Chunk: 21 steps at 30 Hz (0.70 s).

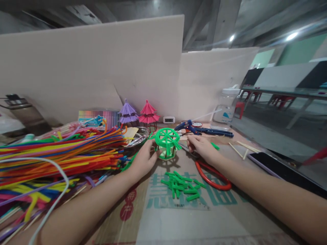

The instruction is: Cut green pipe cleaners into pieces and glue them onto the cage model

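A small green pavilion model (167,137) stands upright on the cardboard. Its round, spoked top is made of fuzzy pipe cleaner pieces on thin dark posts, with short green strips hanging at its front right. My left hand (145,158) grips the model's left side between thumb and fingers. To the right, my right hand (200,147) is closed in a pinch, apart from the model; whatever its fingertips hold is too small to make out. Red-handled scissors (214,185) lie beneath my right wrist, partly hidden. Cut green pipe cleaner pieces (180,185) are heaped in front of the model.
Bundled colourful pipe cleaners (63,149) fill the left side, crossed by a white cable (60,170). Behind stand purple (127,114) and pink (148,114) pavilion models, a small clock (169,119) and a blue glue gun (188,126). Rightward are a water bottle (224,110) and phone (270,165).
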Each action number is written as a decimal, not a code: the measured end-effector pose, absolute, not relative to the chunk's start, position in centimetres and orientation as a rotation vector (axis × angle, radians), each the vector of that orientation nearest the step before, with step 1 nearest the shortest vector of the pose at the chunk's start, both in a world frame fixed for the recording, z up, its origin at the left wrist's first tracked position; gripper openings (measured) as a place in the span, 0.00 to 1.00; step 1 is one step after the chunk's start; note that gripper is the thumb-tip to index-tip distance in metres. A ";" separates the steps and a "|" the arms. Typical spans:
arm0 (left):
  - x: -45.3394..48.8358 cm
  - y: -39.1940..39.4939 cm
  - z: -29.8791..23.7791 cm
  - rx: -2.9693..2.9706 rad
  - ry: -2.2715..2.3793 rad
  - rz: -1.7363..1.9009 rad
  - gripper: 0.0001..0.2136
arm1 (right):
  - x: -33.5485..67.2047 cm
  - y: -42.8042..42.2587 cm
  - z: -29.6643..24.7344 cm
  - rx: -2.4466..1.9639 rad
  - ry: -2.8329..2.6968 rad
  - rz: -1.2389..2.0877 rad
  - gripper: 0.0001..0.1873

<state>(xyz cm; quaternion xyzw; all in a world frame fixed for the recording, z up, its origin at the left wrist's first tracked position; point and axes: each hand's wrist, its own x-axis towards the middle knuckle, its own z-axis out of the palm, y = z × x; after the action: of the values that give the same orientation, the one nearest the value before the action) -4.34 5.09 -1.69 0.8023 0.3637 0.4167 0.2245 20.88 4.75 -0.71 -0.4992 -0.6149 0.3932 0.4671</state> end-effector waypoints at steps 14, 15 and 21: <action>-4.7 4.6 -2.1 2.106 1.104 1.188 0.17 | 20.1 4.3 -0.9 -1.309 -1.817 0.630 0.19; -4.8 4.5 -2.0 2.103 1.108 1.172 0.17 | 20.0 4.3 -0.8 -1.302 -1.822 0.637 0.19; -4.8 4.4 -1.5 2.136 1.178 1.094 0.19 | 19.7 4.4 -0.4 -1.265 -1.846 0.644 0.18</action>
<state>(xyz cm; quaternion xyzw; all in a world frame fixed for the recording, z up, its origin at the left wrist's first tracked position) -4.77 4.36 -1.53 0.7772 0.4288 0.3980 0.2319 19.72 4.37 -0.40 -0.4991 -0.7281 0.2539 0.3954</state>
